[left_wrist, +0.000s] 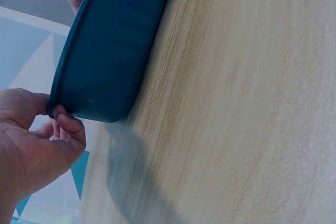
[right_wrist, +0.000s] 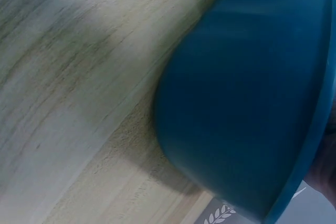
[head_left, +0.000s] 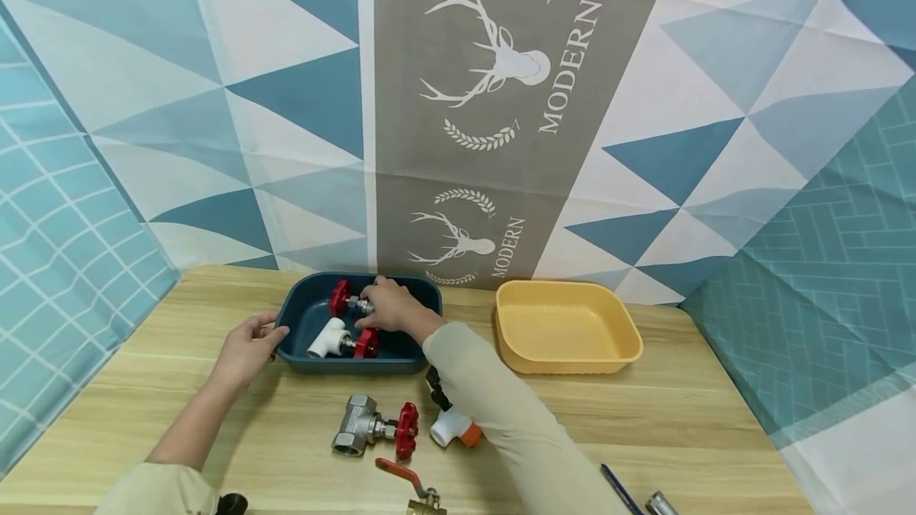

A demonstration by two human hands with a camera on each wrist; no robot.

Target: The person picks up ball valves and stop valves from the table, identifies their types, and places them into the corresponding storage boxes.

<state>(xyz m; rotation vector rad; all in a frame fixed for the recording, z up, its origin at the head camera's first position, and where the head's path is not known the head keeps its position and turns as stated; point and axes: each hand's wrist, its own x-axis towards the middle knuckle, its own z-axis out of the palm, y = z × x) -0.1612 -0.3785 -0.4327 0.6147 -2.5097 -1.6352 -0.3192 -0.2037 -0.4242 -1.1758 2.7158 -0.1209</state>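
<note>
A dark blue basin (head_left: 358, 367) stands on the wooden table. My left hand (head_left: 246, 350) pinches its left rim between thumb and fingers, plainly seen in the left wrist view (left_wrist: 39, 135). Inside the basin, my right hand (head_left: 393, 307) grips a metal valve with a red handwheel (head_left: 339, 298); the hand covers the valve's body. Closer to the front wall in the same basin lies a white valve (head_left: 330, 338) with another red handwheel (head_left: 366, 343). The right wrist view shows mostly the basin's outer wall (right_wrist: 241, 93), with only a dark sliver of the hand past the rim.
To the right stands a yellow basin (head_left: 572, 365). In front of the blue one lie a steel valve with red wheel (head_left: 365, 424), a white fitting with orange end (head_left: 454, 427) and a red-lever brass valve (head_left: 425, 501). A pen (head_left: 619, 488) and metal cylinder (head_left: 660, 504) lie front right.
</note>
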